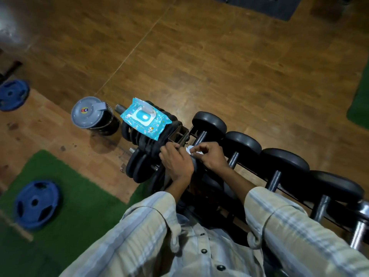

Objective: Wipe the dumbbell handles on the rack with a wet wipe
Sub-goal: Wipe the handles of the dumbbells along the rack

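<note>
Striped sleeves [139, 226] closest. Both hands over the near end of the dumbbell rack [295, 188] — right hand [211, 156] pinches a white wipe [191, 151], left hand [175, 160] curls its fingers round a rack bar. Blue wipe pack [145, 118] lies on stacked plates, lid open.

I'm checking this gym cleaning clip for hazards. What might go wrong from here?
The wipe pack lies with its flap open on the stacked plates, so it may slide off or its wipes may dry out. Both the left hand and right hand pinch the wet wipe near the rack's metal edges, risking a scrape.
</note>
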